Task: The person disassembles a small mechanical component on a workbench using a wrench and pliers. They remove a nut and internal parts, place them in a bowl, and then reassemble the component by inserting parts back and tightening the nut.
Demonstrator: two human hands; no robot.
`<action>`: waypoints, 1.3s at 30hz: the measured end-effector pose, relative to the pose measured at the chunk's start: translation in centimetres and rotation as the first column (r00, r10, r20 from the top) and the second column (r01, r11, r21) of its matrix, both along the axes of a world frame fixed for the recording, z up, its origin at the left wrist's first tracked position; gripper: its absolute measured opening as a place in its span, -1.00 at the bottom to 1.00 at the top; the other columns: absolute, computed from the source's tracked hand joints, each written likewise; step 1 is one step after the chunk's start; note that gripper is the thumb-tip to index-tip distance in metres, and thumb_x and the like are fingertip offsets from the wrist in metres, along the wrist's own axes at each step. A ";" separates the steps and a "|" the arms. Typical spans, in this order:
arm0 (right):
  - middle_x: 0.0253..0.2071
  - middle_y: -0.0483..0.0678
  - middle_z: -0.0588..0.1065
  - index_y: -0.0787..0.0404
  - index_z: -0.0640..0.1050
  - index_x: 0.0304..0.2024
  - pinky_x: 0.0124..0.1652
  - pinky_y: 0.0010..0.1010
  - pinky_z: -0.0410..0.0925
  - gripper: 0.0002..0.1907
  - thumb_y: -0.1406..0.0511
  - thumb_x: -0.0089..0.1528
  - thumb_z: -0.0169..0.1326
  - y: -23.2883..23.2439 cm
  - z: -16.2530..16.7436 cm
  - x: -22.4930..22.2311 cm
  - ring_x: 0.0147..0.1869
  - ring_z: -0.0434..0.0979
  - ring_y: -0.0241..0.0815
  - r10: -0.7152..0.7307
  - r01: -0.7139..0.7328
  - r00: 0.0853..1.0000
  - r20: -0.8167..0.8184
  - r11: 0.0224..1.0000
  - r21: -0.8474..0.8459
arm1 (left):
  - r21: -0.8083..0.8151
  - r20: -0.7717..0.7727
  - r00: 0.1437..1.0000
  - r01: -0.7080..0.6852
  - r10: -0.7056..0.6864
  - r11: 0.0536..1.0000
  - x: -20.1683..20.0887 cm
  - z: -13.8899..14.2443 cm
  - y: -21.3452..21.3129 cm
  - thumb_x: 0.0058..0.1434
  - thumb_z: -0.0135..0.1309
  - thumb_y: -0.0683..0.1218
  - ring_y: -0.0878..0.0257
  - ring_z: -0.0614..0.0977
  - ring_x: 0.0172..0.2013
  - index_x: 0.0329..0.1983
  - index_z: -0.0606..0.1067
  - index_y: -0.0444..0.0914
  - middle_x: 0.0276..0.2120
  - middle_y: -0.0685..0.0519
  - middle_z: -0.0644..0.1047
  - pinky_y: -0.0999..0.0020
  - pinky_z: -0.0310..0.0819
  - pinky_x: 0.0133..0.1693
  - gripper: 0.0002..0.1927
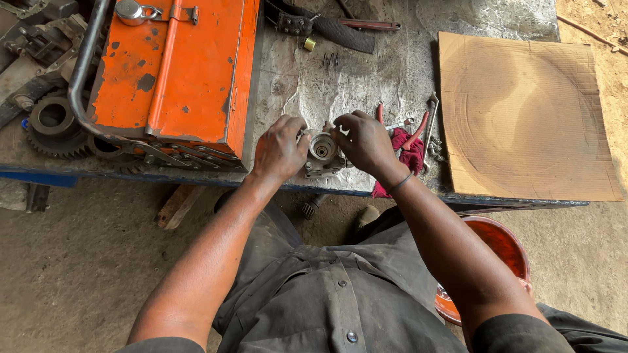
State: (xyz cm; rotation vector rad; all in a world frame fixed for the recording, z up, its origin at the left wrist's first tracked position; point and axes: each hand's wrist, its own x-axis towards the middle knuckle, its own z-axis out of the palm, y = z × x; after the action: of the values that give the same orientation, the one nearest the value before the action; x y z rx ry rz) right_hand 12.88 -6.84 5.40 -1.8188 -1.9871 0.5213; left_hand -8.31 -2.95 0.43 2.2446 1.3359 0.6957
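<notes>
Grey overalls (pixel 327 294) below, the left hand (pixel 280 149) and right hand (pixel 366 140) clamped fingers on a round metal housing (pixel 322 153) at the table (pixel 340 78) edge, where a slip risked dropping it.

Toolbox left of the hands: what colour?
Orange toolbox, paint chipped dark in spots; head view.

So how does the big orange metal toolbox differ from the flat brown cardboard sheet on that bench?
The orange metal toolbox is a raised box with chipped paint; the brown cardboard sheet lies flat and plain. The toolbox sits beside the left hand, the cardboard beyond the right hand. Both rest on the workbench.
</notes>
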 end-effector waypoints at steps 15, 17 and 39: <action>0.18 0.15 0.46 0.22 0.13 0.51 0.15 -0.20 0.49 0.12 0.03 0.04 0.38 0.3 0.1 -3.7 0.30 0.45 0.05 0.383 -0.385 0.858 0.342 0.921 -0.065 | -0.139 0.321 0.933 0.217 -0.164 0.966 0.9 -7.0 -2.2 -0.11 0.54 0.13 -0.05 0.53 0.21 0.39 0.10 -0.24 0.18 -0.15 0.42 0.07 0.54 0.20 0.14; 0.16 0.15 0.47 0.20 0.21 0.38 0.11 -0.16 0.47 0.07 0.00 -0.03 0.42 0.5 0.0 -2.9 0.25 0.46 0.09 0.394 -0.410 0.865 0.311 0.912 -0.017 | -0.164 0.369 0.921 0.197 -0.125 0.967 1.3 -7.1 -2.0 -0.14 0.51 0.14 -0.05 0.54 0.19 0.45 0.04 -0.25 0.20 -0.15 0.42 0.07 0.55 0.15 0.21; 0.12 0.08 0.47 0.13 0.40 0.23 0.08 -0.09 0.46 -0.02 0.00 -0.15 0.52 -0.4 -1.9 2.5 0.17 0.55 0.12 0.182 -0.175 0.980 -0.084 0.981 0.086 | -0.054 0.309 0.927 0.242 -0.214 0.969 5.1 -5.5 -1.2 -0.17 0.54 0.21 -0.02 0.62 0.05 0.32 0.19 -0.17 0.00 -0.06 0.51 -0.05 0.49 0.13 0.09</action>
State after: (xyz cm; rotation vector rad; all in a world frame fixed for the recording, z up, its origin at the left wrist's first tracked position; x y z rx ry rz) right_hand 15.41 -7.27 3.49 -1.5509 -2.0894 0.5614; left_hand -3.24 -4.14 -5.06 2.0762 0.9233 0.8337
